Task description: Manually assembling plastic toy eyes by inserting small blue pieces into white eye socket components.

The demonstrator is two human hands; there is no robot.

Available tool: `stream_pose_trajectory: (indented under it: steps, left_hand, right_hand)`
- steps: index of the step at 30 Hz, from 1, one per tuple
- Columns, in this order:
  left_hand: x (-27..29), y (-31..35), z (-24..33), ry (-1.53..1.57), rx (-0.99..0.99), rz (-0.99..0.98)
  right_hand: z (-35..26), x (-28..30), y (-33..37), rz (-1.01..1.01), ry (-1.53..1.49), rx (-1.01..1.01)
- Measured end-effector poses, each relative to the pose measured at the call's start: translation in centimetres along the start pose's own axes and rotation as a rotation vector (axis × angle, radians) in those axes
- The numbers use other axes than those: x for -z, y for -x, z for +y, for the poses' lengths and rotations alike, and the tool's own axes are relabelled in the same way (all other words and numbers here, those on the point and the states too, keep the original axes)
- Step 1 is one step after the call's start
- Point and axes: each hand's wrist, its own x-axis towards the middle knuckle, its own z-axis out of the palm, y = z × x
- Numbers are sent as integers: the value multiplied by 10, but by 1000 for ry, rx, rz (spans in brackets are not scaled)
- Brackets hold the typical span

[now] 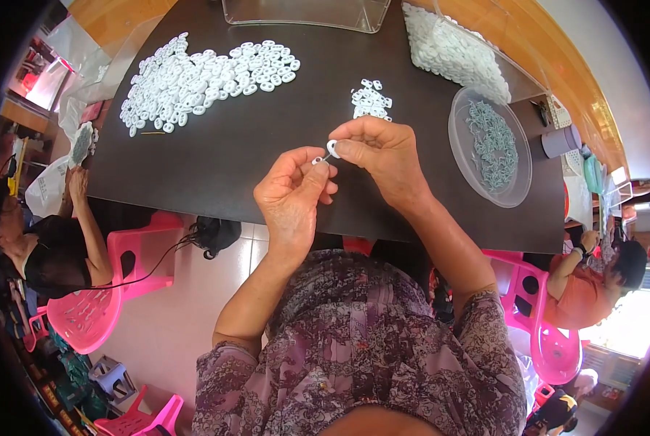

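My left hand [290, 200] pinches a small white plastic piece [318, 160] with a dark hole in it. Between the thumb and fingers of my right hand [383, 156] is a small white oval piece [333, 149]. The fingertips of both hands nearly meet above the dark table, and a thin link seems to run between the two pieces, too small to make out fully. Just beyond my right hand lies a small heap of white pieces [371, 100]. A larger spread of white oval pieces with holes [194, 81] covers the table's far left.
At right, a round clear tray [456, 149] holds a tangle of grey-green wire-like pieces [494, 145]. Behind it stands a clear box with many white pieces [456, 54]. Another clear container [303, 26] is at the far edge. People sit on both sides, near pink chairs [147, 251].
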Motion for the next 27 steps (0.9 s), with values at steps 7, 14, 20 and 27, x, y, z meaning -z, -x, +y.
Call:
stream_pose_trajectory:
  steps: [7,14,20,27]
  left_hand:
    - [2,0,-1,-14,0,0]
    - [2,-1,-2,-7,-5,9]
    - [2,-1,-2,-17,-3,7]
    - [0,-2,-6,24,-24,-8]
  right_hand:
    - [3,-2,-1,4,50,26]
    - [0,-5,1,30,108,31]
    - [5,-8,3,42,85,23]
    - [7,-9,8,41,168,85]
